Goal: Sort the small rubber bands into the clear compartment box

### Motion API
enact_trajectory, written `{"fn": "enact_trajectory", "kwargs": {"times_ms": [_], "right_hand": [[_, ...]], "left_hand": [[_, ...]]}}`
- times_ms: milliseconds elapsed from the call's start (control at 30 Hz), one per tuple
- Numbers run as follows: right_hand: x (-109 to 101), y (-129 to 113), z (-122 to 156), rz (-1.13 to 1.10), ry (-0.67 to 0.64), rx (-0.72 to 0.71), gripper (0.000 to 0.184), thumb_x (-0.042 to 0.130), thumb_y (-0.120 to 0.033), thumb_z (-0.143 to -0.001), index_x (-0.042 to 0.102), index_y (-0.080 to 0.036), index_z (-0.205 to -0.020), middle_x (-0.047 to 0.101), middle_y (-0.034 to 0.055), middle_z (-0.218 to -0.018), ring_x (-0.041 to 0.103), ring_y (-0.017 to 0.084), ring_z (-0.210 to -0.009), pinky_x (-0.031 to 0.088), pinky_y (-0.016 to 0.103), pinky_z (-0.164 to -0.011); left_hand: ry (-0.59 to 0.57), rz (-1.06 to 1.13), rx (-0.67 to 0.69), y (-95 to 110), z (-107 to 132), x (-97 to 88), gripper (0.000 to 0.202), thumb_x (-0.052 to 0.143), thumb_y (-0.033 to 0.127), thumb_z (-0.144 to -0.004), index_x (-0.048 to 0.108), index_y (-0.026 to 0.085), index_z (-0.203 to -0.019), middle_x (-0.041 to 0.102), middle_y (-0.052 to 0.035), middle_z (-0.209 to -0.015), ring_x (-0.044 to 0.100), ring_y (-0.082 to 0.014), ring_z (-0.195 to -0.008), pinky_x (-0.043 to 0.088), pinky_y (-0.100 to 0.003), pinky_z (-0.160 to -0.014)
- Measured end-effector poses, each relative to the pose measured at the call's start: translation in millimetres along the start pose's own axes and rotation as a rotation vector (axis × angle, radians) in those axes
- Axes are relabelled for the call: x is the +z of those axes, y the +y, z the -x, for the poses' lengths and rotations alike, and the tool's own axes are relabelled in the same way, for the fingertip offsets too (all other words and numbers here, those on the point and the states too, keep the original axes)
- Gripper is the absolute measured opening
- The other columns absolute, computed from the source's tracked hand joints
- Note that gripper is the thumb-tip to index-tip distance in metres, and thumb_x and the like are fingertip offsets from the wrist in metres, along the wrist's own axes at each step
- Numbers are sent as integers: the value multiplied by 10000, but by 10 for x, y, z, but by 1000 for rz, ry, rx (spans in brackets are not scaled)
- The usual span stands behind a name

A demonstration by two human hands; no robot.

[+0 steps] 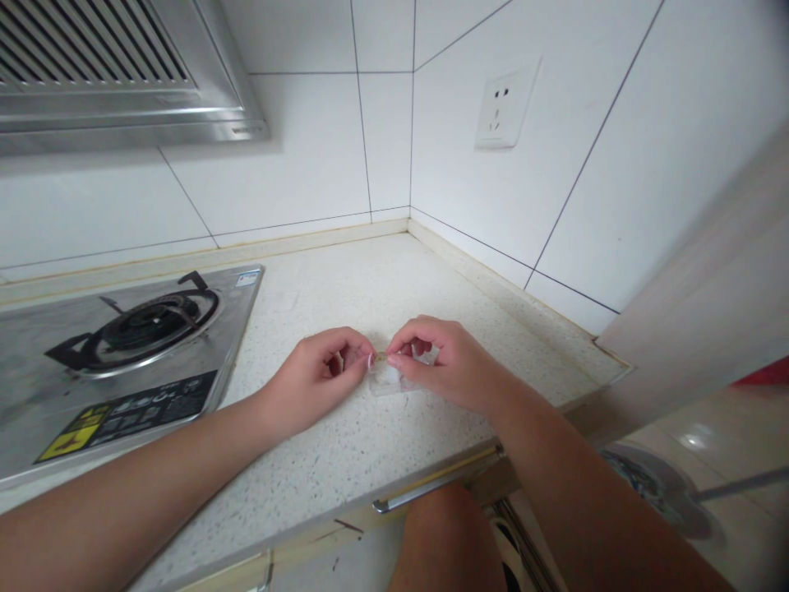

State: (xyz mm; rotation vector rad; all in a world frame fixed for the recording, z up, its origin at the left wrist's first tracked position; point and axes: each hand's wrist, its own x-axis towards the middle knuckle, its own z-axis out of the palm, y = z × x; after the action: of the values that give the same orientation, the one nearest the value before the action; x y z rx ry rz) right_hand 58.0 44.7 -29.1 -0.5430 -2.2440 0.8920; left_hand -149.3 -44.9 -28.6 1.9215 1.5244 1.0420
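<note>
**Both hands pinched at the far edge of a small clear item; right hand covers more of it**

Left to right:

- Far left: cooktop (239, 308) with one black burner (148, 325) in view, range hood (231, 119) above. Cooktop's right edge is well apart from the item, left forearm passes in front of it.
- Left hand (320, 374): thumb and index come together at the item's far left corner. Reads as a pinch on it; exact contact is too small to confirm.
- Middle: clear plastic item (385, 381) at the countertop (326, 284), between the hands. Bag or box, can't tell. Longer way looks to run left-right, roughly in line with the two pinches. Its visible body sits on the near side of the fingertips, toward the person. A tan bit (380, 357) shows in the narrow gap between the two pinches; part of the item or separate, can't tell.
- Right hand (447, 362): thumb and index also pinched on the far edge, just beside the left fingertips. Palm arches over the item's right end, so this hand is nearer its bulk; left only meets the corner.
- Right: wall socket (506, 107), up on the tiles, well apart.
</note>
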Motion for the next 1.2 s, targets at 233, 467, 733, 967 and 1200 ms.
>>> {"fn": "enact_trajectory", "kwargs": {"times_ms": [233, 467, 733, 967, 1200], "right_hand": [[-14, -17, -4, 14, -22, 19, 164, 599, -299, -865, 706, -176, -880, 645, 12, -804, 546, 80, -749, 416, 235, -703], [-4, 8, 0, 0, -18, 12, 179, 585, -306, -876, 692, -163, -859, 648, 16, -792, 541, 80, -732, 410, 229, -697], [-5, -3, 10, -2, -24, 22, 174, 583, -300, -877, 693, -167, -857, 646, 9, -781, 540, 75, -719, 413, 228, -690], [-10, -12, 11, 0, -33, 32, 175, 581, -300, -877, 691, -165, -857, 647, 11, -786, 544, 76, -728, 415, 229, -691], [-12, -39, 9, 6, -45, 47, 170, 578, -291, -875, 693, -167, -855, 645, 2, -783, 540, 68, -725, 419, 226, -690]], "left_hand": [[-10, 115, -7, -9, 1, 0, 204, 557, 370, -939, 630, 181, -914, 608, -1, -780, 530, -113, -724, 389, -239, -642], [-11, 110, 5, -17, -1, 2, 184, 546, 337, -940, 630, 176, -912, 605, 0, -772, 528, -113, -707, 383, -234, -623], [-22, 104, 7, -9, 13, -10, 139, 534, 292, -928, 618, 185, -899, 587, 10, -769, 529, -112, -726, 387, -242, -650], [-27, 117, 4, -9, 6, -1, 139, 524, 295, -928, 609, 194, -885, 566, 19, -762, 513, -112, -723, 374, -246, -645], [-35, 115, 18, 7, -7, -5, 144, 515, 285, -925, 606, 185, -874, 561, 18, -754, 505, -113, -716, 365, -250, -647]]}}
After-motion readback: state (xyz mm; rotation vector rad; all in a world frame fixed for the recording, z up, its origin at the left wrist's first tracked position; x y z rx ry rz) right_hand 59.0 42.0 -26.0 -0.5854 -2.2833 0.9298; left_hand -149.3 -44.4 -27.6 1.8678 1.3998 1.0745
